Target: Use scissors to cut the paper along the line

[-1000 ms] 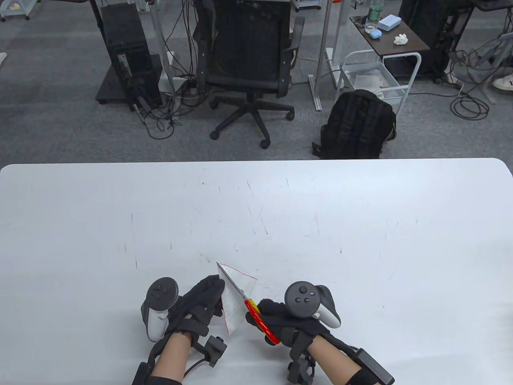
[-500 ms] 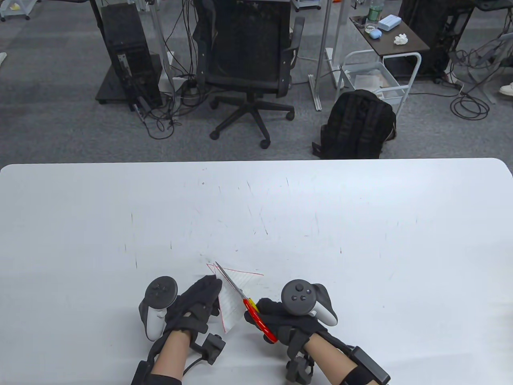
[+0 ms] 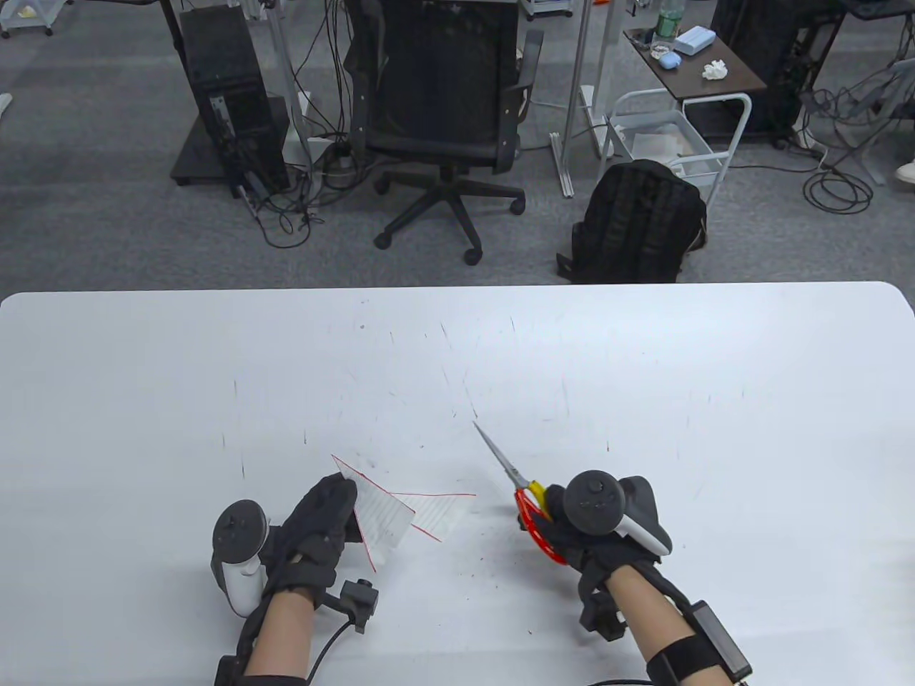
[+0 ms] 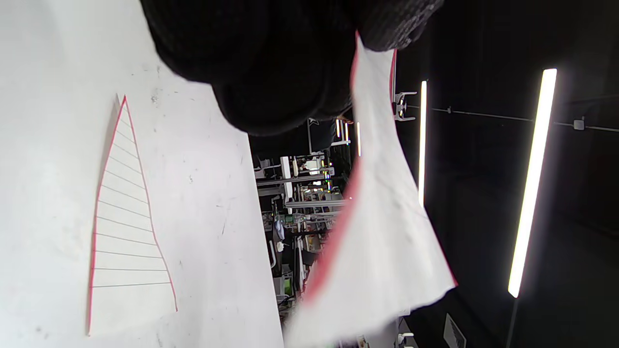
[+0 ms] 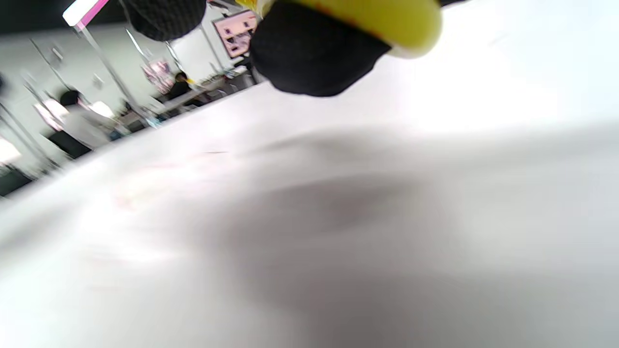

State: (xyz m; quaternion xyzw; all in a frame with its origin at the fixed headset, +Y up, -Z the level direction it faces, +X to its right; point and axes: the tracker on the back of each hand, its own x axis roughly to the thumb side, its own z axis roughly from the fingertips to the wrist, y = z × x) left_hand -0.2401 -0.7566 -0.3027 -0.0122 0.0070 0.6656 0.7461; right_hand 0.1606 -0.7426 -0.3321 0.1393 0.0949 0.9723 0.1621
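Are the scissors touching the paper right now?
No: in the table view the scissors, gripped by the right hand, point away over bare table, apart from both paper pieces.

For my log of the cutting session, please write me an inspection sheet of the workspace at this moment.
Surface: white table, scuffed with small marks.
Job's things: one paper piece in the left hand; cut triangle lying flat on the table; scissors in the right hand, blades together, clear of the paper.
Clutter: tiny specks near the hands.
Grippers: left hand holds paper; right hand holds scissors.
Cables: glove leads at both wrists.
Surroundings: office chair, backpack, floor cables.
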